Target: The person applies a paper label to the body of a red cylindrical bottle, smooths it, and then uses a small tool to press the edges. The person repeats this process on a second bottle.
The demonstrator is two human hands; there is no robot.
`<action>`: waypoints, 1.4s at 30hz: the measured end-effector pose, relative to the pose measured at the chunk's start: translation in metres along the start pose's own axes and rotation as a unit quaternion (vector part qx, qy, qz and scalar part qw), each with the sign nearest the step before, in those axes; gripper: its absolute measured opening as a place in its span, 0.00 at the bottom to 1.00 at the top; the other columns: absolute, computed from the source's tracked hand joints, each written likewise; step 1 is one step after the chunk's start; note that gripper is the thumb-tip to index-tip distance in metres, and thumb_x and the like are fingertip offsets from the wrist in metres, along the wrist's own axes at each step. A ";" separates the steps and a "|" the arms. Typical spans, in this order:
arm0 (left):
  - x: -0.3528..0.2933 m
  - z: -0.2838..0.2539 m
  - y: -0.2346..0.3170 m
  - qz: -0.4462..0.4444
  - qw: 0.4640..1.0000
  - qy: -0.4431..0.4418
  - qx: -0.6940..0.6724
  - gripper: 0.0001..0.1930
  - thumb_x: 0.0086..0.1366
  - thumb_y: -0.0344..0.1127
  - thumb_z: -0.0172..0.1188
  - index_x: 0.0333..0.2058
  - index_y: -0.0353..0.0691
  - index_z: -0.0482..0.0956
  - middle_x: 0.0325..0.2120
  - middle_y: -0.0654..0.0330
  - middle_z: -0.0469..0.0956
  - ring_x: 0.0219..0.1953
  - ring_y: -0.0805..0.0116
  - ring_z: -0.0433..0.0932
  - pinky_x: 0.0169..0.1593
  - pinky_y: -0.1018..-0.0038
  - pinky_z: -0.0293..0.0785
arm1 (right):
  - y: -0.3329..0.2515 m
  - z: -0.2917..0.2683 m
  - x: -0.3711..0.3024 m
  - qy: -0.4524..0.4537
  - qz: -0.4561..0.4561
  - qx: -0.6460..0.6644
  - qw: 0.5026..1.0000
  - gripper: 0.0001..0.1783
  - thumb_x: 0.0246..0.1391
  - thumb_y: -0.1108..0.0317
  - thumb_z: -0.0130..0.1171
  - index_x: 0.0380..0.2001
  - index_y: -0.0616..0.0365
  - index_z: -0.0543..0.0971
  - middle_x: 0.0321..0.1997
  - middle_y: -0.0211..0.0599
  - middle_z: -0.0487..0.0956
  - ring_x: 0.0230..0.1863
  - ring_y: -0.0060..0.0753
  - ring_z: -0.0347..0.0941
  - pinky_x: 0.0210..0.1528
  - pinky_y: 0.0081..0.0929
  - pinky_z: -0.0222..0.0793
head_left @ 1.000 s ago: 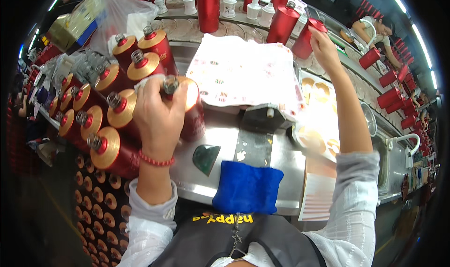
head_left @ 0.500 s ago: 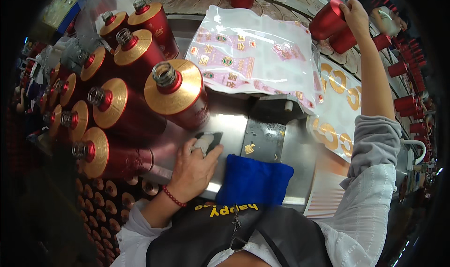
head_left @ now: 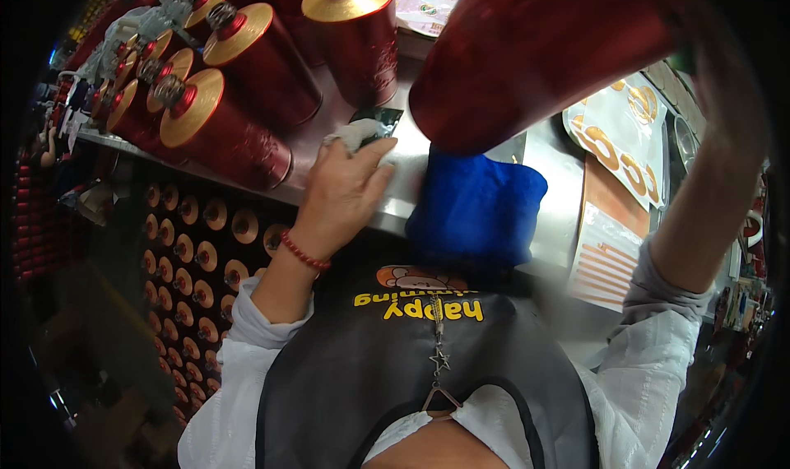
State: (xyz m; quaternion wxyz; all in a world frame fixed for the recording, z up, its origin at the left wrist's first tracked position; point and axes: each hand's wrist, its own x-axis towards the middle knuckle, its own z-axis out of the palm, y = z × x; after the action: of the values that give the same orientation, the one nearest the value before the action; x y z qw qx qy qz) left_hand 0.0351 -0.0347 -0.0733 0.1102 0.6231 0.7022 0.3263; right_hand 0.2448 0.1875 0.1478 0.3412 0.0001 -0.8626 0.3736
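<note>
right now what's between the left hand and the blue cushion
In the head view, only a short stretch of bare metal counter separates the left hand from the blue cushion.

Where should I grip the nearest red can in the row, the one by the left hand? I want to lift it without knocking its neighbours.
Grip the red can around its round body, just under the gold top. Come from the front right, by the left hand: that side looks open, while other cans crowd its left and back.
</note>
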 end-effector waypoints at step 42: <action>0.055 -0.008 0.007 0.002 0.893 0.141 -0.427 0.46 0.58 0.66 0.56 0.63 0.33 0.64 0.58 0.47 0.68 0.58 0.54 0.70 0.61 0.61 0.68 | 0.143 -0.157 -0.352 -0.032 0.568 -0.485 0.665 0.18 0.62 0.66 0.56 0.54 0.39 0.83 0.67 0.37 0.70 0.67 0.43 0.65 0.62 0.38 0.70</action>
State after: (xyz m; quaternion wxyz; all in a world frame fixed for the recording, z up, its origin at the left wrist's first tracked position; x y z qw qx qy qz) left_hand 0.0250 0.0150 -0.0488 0.2653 0.4645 0.5022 0.6795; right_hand 0.5708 0.3021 -0.0747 -0.0123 -0.6431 -0.7653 0.0238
